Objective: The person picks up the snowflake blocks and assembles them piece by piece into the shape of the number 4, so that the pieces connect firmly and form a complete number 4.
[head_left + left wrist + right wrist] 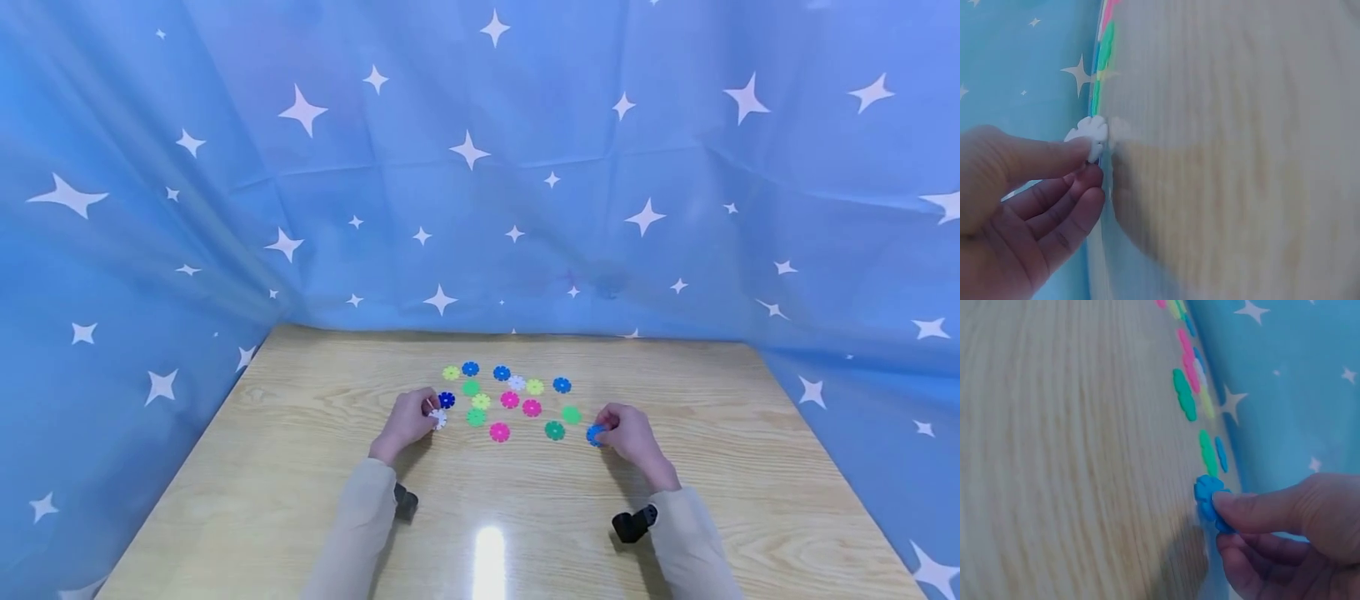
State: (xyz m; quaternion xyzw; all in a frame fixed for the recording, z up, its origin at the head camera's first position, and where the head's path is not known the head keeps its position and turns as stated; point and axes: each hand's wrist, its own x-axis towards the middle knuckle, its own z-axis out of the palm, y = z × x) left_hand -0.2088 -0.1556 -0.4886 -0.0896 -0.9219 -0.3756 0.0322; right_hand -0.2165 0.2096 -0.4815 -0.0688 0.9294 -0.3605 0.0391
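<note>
"What is the left hand point(411, 419) doing?"

"It is pinching a notched white snowflake disc point(1088, 129) between thumb and index finger, at the left end of the scattered pieces. The other fingers are curling loosely below."

"And the right hand point(628, 431)?"

"That one is gripping a blue snowflake disc point(1207, 487) the same way, thumb pressing on its face, at the right end of the spread. I can't tell whether either disc is touching the wooden table point(247, 475)."

"What is lying near them?"

"A dark blue disc point(446, 400) is sitting just beside the left fingertips. Near the right hand, a light green disc point(571, 415) and a dark green disc point(554, 430) are lying flat."

"And between the hands?"

"More pieces in pink, yellow, green, blue and white are lying there. The nearest pink disc point(499, 432) is resting closest to the person. Behind everything, a blue star-print curtain point(540, 267) is hanging."
</note>
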